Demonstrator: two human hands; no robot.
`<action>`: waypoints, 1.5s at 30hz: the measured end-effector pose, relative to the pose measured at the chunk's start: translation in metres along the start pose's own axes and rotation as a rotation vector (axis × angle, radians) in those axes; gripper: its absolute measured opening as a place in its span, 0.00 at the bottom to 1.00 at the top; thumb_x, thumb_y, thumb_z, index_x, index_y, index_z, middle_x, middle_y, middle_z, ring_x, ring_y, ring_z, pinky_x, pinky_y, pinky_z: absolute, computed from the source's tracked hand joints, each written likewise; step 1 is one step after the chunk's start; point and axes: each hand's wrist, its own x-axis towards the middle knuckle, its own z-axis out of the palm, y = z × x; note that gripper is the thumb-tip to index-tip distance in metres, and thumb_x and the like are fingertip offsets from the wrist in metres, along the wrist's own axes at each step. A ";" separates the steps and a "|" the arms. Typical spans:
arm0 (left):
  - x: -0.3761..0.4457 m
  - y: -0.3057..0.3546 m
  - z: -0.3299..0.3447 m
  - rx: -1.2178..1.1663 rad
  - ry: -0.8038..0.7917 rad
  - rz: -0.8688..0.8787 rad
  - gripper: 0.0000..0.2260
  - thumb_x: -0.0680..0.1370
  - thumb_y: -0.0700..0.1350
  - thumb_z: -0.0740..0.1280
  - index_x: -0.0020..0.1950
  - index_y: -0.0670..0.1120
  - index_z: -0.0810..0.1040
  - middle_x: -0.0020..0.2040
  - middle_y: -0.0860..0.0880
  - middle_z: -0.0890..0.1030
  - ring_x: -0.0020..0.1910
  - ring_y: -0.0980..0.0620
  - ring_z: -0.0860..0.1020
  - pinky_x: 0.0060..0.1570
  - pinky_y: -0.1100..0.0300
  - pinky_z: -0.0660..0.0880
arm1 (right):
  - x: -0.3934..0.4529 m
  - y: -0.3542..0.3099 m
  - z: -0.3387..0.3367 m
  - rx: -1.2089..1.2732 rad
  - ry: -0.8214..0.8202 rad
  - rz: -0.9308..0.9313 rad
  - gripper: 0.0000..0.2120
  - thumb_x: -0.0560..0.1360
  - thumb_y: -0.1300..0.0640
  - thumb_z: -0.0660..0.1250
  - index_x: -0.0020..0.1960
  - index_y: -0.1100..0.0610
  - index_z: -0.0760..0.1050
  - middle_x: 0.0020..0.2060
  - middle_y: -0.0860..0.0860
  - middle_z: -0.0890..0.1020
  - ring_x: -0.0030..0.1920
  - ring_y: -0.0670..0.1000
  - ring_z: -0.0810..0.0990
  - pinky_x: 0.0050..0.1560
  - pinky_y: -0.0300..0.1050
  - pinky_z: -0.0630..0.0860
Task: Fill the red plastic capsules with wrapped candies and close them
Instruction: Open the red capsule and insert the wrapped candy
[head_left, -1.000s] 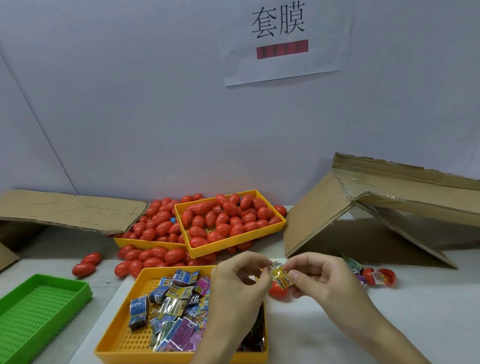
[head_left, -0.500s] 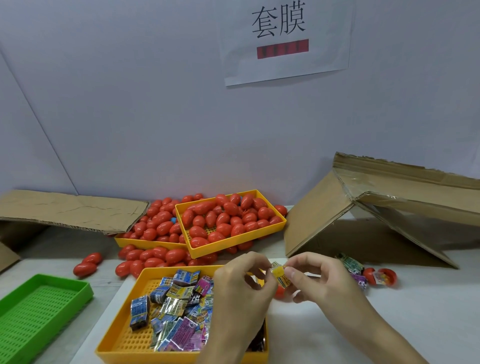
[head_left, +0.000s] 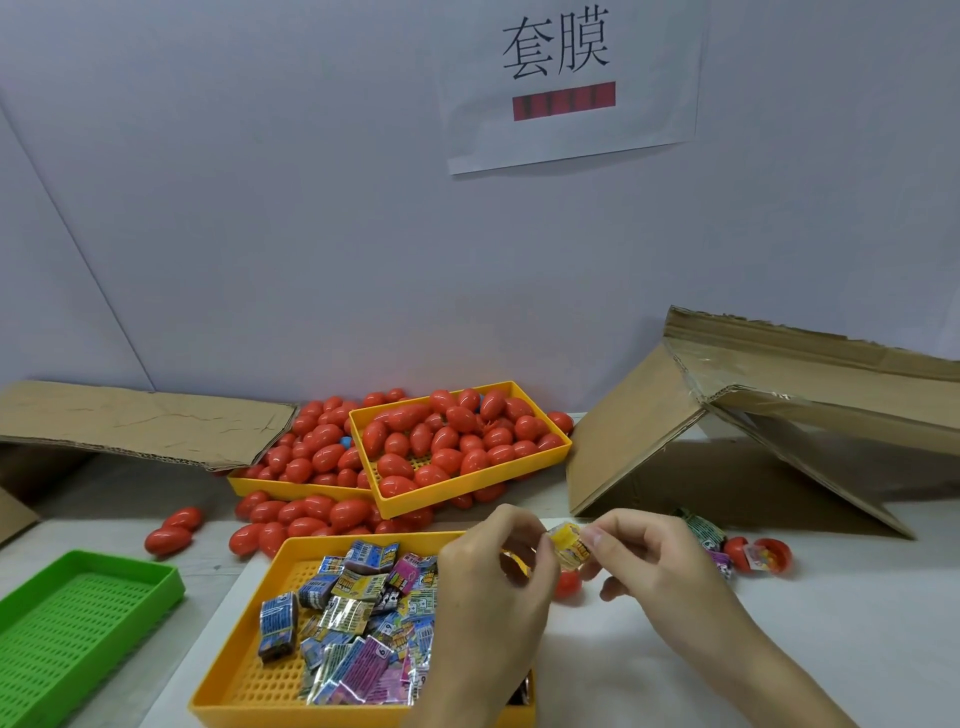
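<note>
Two hands met above the white counter (head_left: 675, 686), pinching one wrapped candy (head_left: 570, 545) between them. The left hand (head_left: 493, 587) curled its fingertips on the candy's left edge; the right hand (head_left: 660, 566) gripped its right edge with thumb and forefinger. The candy was small and blocky, in a shiny yellow wrapper with blurred print. Just below it, between the two hands, part of a red capsule (head_left: 567, 583) showed on the counter; whether it was open could not be told.

Under and to the left of the left hand sat an orange tray (head_left: 244, 670) holding a loose heap of wrapped candies (head_left: 358, 618) in blue, purple, silver and yellow wrappers. Farther left lay a green tray (head_left: 78, 618). Beyond the hands, a yellow tray (head_left: 470, 486) full of closed red capsules (head_left: 447, 441) rested tilted on a second yellow tray (head_left: 291, 488), also heaped with them, and more capsules had spilled onto the counter around both. Just past the right hand lay an open capsule half (head_left: 774, 555) with a candy in it, beside a few loose wrapped sweets (head_left: 701, 530). Folded cardboard (head_left: 753, 415) stood behind them, and a flat cardboard sheet (head_left: 130, 421) lay far to the left.
</note>
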 end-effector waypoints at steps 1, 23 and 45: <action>0.000 0.000 0.000 -0.001 -0.019 -0.001 0.11 0.73 0.37 0.74 0.39 0.52 0.78 0.33 0.60 0.78 0.38 0.58 0.79 0.32 0.71 0.73 | 0.000 0.000 0.000 0.015 0.018 -0.012 0.11 0.77 0.55 0.65 0.39 0.55 0.83 0.33 0.54 0.82 0.37 0.50 0.80 0.36 0.39 0.79; -0.004 0.000 0.004 0.053 -0.024 0.112 0.09 0.71 0.36 0.75 0.41 0.49 0.80 0.34 0.59 0.78 0.39 0.60 0.78 0.32 0.72 0.73 | -0.003 -0.006 0.001 -0.012 0.003 -0.085 0.17 0.70 0.43 0.63 0.38 0.54 0.82 0.31 0.49 0.79 0.34 0.40 0.75 0.38 0.34 0.71; -0.010 0.010 0.009 -0.158 0.194 0.019 0.10 0.72 0.33 0.74 0.42 0.47 0.80 0.33 0.57 0.81 0.34 0.58 0.81 0.33 0.71 0.74 | 0.000 0.000 -0.006 0.071 -0.016 -0.217 0.18 0.73 0.43 0.65 0.45 0.58 0.82 0.37 0.55 0.79 0.37 0.50 0.75 0.38 0.42 0.75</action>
